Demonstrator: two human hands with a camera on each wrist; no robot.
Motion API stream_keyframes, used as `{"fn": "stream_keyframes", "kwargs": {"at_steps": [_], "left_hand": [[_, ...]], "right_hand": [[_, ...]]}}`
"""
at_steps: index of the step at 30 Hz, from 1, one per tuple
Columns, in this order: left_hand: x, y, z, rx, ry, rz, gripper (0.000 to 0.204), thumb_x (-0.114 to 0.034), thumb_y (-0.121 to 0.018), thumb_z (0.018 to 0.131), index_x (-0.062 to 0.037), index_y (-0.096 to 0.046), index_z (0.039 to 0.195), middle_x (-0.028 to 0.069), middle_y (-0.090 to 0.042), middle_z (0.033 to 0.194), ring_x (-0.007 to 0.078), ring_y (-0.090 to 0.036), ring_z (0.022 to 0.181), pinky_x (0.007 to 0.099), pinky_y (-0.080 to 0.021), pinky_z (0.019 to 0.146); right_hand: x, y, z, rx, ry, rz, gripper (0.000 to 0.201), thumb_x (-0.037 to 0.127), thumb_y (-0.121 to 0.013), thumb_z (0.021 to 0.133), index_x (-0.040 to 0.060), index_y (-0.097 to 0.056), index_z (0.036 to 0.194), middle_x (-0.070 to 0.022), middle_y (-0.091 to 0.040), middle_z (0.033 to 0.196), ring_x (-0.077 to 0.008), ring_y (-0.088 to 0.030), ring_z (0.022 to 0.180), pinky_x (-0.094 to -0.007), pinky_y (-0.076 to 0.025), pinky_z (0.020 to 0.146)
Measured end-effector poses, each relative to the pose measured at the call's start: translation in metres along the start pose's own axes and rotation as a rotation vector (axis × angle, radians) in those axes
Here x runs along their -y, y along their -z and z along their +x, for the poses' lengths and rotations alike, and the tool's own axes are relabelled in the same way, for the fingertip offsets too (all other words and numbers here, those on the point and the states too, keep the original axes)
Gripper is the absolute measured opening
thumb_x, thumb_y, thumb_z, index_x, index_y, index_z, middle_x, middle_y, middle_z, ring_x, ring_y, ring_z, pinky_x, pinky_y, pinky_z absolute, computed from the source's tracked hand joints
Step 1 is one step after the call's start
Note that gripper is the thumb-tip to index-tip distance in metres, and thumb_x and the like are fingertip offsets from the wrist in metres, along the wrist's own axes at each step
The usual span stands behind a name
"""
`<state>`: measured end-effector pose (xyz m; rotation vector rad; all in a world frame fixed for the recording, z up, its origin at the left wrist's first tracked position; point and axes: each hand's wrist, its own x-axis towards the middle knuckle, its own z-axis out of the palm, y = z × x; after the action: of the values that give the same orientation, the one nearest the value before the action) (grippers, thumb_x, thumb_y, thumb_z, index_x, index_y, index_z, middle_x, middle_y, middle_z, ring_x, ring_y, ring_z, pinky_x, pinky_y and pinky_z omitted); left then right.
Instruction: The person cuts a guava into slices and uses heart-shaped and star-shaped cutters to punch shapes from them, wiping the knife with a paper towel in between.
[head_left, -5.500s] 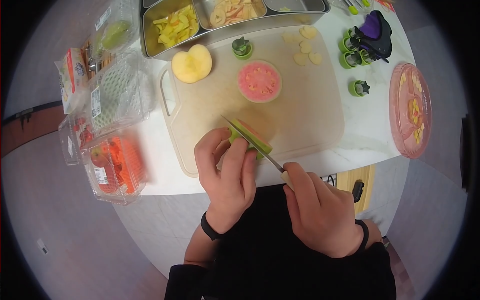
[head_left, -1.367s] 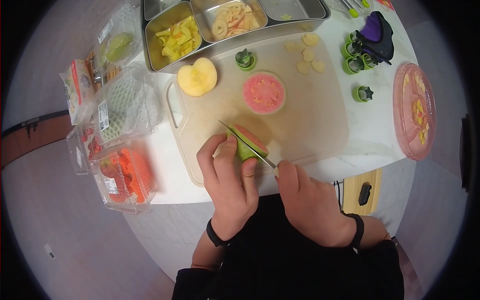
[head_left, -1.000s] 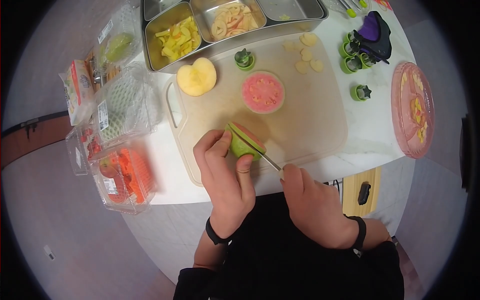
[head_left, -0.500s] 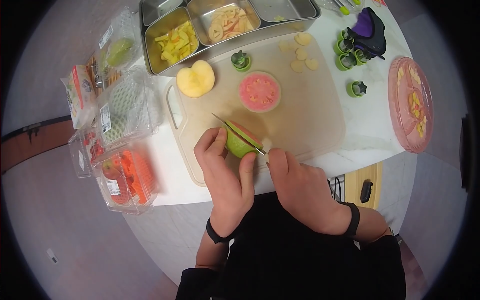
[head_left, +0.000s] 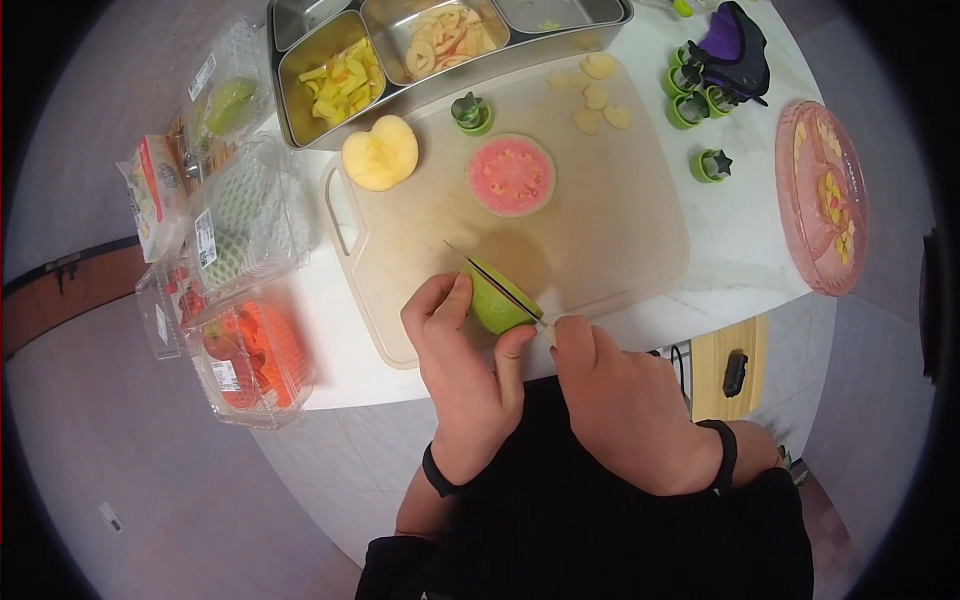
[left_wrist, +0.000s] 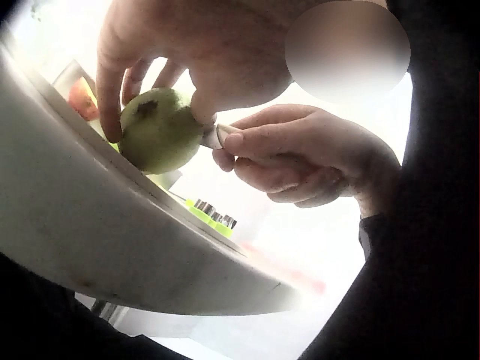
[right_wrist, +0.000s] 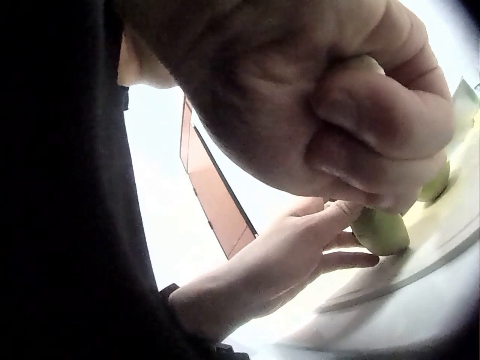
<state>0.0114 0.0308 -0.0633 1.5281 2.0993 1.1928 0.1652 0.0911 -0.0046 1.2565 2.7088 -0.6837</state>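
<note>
On the beige cutting board (head_left: 600, 230), near its front edge, my left hand (head_left: 465, 380) holds a green-skinned guava (head_left: 500, 312) between fingers and thumb. My right hand (head_left: 640, 415) grips a small knife (head_left: 520, 300) by its pale handle. The blade lies slantwise across the guava, its tip reaching past the far end. In the left wrist view the guava's (left_wrist: 161, 135) dark stem end faces the camera, and the blade by the handle is close to the left thumb. A round pink guava slice (head_left: 511, 175) lies flat farther back.
A half apple (head_left: 380, 153), a green-rimmed cutter (head_left: 472, 118) and small cut slices (head_left: 597, 95) are on the board. Behind stands a divided steel tray (head_left: 460, 72) of fruit pieces. Clear boxes (head_left: 250, 210) line the left; more cutters (head_left: 710, 165) and a pink dish (head_left: 825, 200) are right.
The pink cut face that showed beside the blade is out of sight, and green skin now shows there. Both hands keep their holds, and the head view has shifted slightly.
</note>
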Motion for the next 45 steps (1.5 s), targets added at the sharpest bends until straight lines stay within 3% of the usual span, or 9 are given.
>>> {"fn": "stream_keyframes", "kwargs": {"at_steps": [6,9,18,24,33,36,39,45], "left_hand": [[0.003,0.004,0.002,-0.007,0.0,0.043,0.063,-0.026,-0.077,0.1,0.0099,-0.049,0.144,0.0287,-0.052,0.134,0.0428,-0.057,0.117,0.0471,-0.049,0.102],[0.002,0.007,0.0,0.033,0.104,0.022,0.06,-0.033,-0.07,0.106,0.0036,-0.046,0.147,0.019,-0.046,0.138,0.0343,-0.054,0.128,0.0488,-0.053,0.106],[0.003,0.007,0.003,0.029,0.154,-0.057,0.063,-0.041,-0.066,0.109,0.0053,-0.045,0.147,0.0177,-0.046,0.136,0.0314,-0.054,0.13,0.0501,-0.05,0.11],[0.004,0.007,0.007,0.029,0.172,-0.123,0.065,-0.045,-0.061,0.111,0.0078,-0.044,0.145,0.017,-0.046,0.135,0.0293,-0.054,0.131,0.0487,-0.049,0.11],[0.017,0.009,0.01,0.035,0.174,-0.163,0.061,-0.04,-0.058,0.113,0.0082,-0.043,0.147,0.0183,-0.05,0.135,0.0282,-0.058,0.125,0.0448,-0.05,0.108],[0.012,0.008,0.014,-0.001,0.131,-0.155,0.058,-0.026,-0.068,0.107,0.0087,-0.043,0.147,0.025,-0.05,0.134,0.0392,-0.061,0.119,0.0454,-0.055,0.1],[-0.001,0.014,0.01,0.017,0.011,-0.045,0.061,-0.021,-0.075,0.102,0.0055,-0.044,0.147,0.0255,-0.051,0.14,0.0397,-0.06,0.122,0.045,-0.055,0.101],[-0.005,0.015,0.006,0.08,-0.041,0.078,0.058,-0.022,-0.08,0.099,0.0033,-0.05,0.142,0.0255,-0.055,0.138,0.0411,-0.06,0.122,0.0452,-0.054,0.098]], "right_hand": [[-0.003,0.007,-0.014,0.032,-0.004,0.031,0.017,0.016,-0.061,0.107,0.0054,-0.048,0.102,-0.0079,-0.055,0.071,-0.0267,-0.064,0.05,-0.0388,-0.05,0.045],[-0.007,-0.006,-0.007,-0.121,0.089,-0.101,0.015,0.009,-0.064,0.093,0.0101,-0.049,0.092,0.0006,-0.049,0.065,-0.012,-0.057,0.042,-0.0297,-0.043,0.038],[-0.009,-0.025,0.01,-0.198,0.112,-0.042,0.012,0.009,-0.063,0.095,0.009,-0.051,0.094,-0.0008,-0.052,0.065,-0.0148,-0.061,0.044,-0.0308,-0.045,0.039],[-0.01,-0.012,-0.008,-0.088,0.081,-0.07,0.013,0.008,-0.063,0.095,0.0084,-0.05,0.095,-0.0012,-0.053,0.066,-0.0151,-0.061,0.044,-0.0314,-0.045,0.039],[-0.006,-0.038,0.02,-0.206,0.115,-0.056,0.012,0.008,-0.062,0.095,0.0074,-0.051,0.097,-0.0026,-0.056,0.068,-0.0177,-0.064,0.047,-0.0332,-0.048,0.04],[-0.006,-0.037,0.019,-0.214,0.106,-0.049,0.012,0.01,-0.063,0.095,0.0077,-0.051,0.099,-0.0016,-0.056,0.068,-0.0164,-0.064,0.046,-0.0319,-0.046,0.04],[-0.004,-0.028,0.011,-0.132,0.07,0.071,0.012,0.004,-0.059,0.098,0.0042,-0.048,0.101,-0.0091,-0.059,0.072,-0.0282,-0.066,0.051,-0.0395,-0.051,0.045],[-0.001,-0.016,-0.001,-0.06,0.024,-0.073,0.015,0.011,-0.061,0.1,0.0057,-0.047,0.099,-0.0059,-0.057,0.069,-0.0242,-0.066,0.049,-0.0365,-0.051,0.044]]}}
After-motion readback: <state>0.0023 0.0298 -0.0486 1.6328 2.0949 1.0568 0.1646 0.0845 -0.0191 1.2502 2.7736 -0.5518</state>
